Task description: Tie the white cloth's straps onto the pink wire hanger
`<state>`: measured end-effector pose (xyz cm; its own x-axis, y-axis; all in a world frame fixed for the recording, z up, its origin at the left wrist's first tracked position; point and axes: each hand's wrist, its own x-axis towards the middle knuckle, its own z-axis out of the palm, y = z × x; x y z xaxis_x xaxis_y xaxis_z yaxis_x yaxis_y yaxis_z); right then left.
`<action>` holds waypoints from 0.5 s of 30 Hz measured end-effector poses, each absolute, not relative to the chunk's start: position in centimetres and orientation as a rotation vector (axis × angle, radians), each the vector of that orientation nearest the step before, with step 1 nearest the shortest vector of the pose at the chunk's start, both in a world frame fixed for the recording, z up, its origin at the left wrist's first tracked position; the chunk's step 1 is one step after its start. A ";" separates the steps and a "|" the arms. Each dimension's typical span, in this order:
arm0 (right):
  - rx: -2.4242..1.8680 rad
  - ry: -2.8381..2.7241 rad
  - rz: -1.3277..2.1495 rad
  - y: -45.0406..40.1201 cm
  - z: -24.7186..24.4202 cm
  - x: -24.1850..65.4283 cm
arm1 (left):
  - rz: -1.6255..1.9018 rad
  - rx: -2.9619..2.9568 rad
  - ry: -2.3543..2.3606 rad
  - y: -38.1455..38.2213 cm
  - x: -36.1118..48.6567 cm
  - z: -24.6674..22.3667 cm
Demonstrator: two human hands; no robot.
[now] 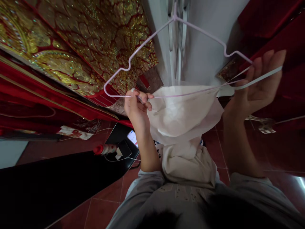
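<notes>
A pale purple clothes hanger (176, 18) hangs in front of me, its neck at the top of the view. White thin cloth (181, 111) spreads below its bottom bar, and thin white straps run from the cloth toward the right. My left hand (138, 103) is closed around the bar on its left part, beside the cloth's edge. Raised at the hanger's right end, my right hand (259, 76) has a white strap (259, 78) running across it, between thumb and fingers. The hanger's right corner is partly hidden by that hand.
Red garments with gold sequins (95, 41) hang on the left, and dark red cloth (269, 22) hangs on the right. At lower left a black table (71, 178) carries a lit phone (132, 138) and a red-capped bottle (105, 149). Bunched off-white cloth (188, 165) lies against my waist.
</notes>
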<state>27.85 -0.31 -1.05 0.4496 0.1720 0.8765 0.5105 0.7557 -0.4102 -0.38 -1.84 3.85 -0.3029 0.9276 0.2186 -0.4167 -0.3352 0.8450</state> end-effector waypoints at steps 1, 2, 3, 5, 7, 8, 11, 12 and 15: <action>-0.732 -1.077 -0.263 -0.3 -1.3 28.1 | 1.788 0.902 0.852 -1.8 -0.4 3.8; -0.743 -1.022 -0.293 -0.2 -1.6 28.3 | 1.782 0.895 0.850 -1.8 -0.3 3.7; -0.740 -0.960 -0.319 -0.1 -1.9 28.5 | 1.776 0.889 0.848 -1.9 -0.3 3.7; -0.704 -0.900 -0.331 -0.2 -2.1 28.6 | 1.762 0.882 0.864 -1.9 -0.1 3.7; -0.674 -0.951 -0.299 -1.0 -1.8 27.9 | 1.755 0.882 0.902 -1.9 0.0 3.7; -0.703 -1.052 -0.260 -1.5 -1.4 27.4 | 1.760 0.886 0.914 -1.9 0.1 3.7; -0.898 -1.592 -0.050 -3.2 0.5 25.7 | 1.792 0.911 0.891 -1.9 0.4 3.4; -0.966 -1.775 0.035 -3.5 1.1 25.3 | 1.797 0.917 0.866 -1.9 0.5 3.3; -1.041 -1.968 0.107 -3.6 2.5 24.9 | 1.823 0.925 0.809 -2.2 0.1 3.0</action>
